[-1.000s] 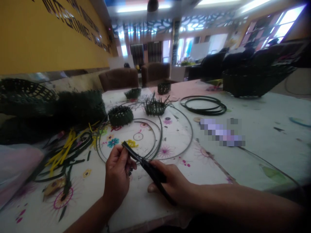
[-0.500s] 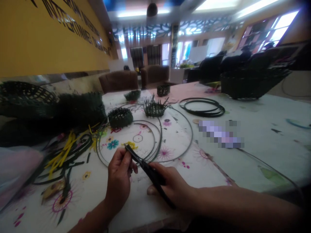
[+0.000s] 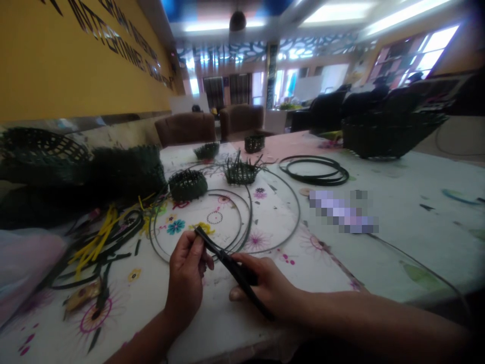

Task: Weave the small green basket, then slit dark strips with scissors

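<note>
My left hand (image 3: 189, 273) pinches the end of a dark plastic strip (image 3: 204, 236) between thumb and fingers, above the flowered table cover. My right hand (image 3: 269, 288) is closed around the dark handles of a pair of scissors (image 3: 227, 260), whose blades point up and left along the strip toward my left fingers. Blades and strip overlap, and where they touch is hard to make out. Behind my hands lie large loose coils of dark strip (image 3: 248, 217). Beyond them stand a small woven basket (image 3: 187, 184) and an unfinished one with loose upright ends (image 3: 241, 172).
Yellow and dark strips (image 3: 108, 235) lie tangled at left near a clear plastic bag (image 3: 30, 273). Bigger dark baskets (image 3: 129, 167) stand behind. Another coil (image 3: 316, 169) and a wide basket (image 3: 390, 134) are at right. A blurred-out purple item (image 3: 341, 212) lies before them.
The view has shifted very slightly. Both hands, the scissors and the strip keep nearly the same position.
</note>
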Tool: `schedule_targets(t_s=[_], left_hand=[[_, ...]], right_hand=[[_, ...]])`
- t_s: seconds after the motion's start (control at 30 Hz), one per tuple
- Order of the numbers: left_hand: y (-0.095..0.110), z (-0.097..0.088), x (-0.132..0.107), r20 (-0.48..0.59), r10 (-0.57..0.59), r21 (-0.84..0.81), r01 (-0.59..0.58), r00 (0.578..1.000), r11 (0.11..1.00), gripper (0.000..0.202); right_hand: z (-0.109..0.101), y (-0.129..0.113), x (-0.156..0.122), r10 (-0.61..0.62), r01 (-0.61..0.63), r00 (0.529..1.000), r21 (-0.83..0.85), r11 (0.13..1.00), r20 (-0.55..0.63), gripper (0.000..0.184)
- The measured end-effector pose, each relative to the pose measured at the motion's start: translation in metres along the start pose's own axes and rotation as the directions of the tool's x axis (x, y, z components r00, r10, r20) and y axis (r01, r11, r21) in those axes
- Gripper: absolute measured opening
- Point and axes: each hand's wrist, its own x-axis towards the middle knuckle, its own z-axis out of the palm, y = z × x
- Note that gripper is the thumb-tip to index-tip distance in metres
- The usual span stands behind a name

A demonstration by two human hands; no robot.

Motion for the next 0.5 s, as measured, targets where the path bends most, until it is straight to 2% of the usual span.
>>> schedule_targets(t_s=[0.13, 0.33, 0.4, 0.5], left_hand=[[0.003, -0.002, 0.004, -0.003, -0.019, 0.049, 0.020, 1.000, 0.999, 0.023], [0.006, -0.011, 0.016, 0.017, 0.089, 0.075, -0.090, 0.996, 0.993, 0.018], [0.006, -0.013, 0.018, 0.033, 0.087, 0.086, -0.090, 0.996, 0.992, 0.017], [0.007, -0.011, 0.017, 0.002, 0.099, 0.084, -0.099, 0.995, 0.992, 0.017]], right_hand=[[-0.003, 0.000, 0.003, -0.003, 0.002, 0.999, 0.047, 0.999, 0.032, 0.041], [-0.008, -0.004, 0.004, 0.041, -0.047, 0.997, 0.110, 0.993, 0.063, 0.034], [-0.007, -0.004, 0.004, 0.056, -0.064, 0.996, 0.118, 0.991, 0.063, 0.037], [-0.005, -0.003, 0.003, 0.067, -0.070, 0.997, 0.110, 0.991, 0.027, 0.046]])
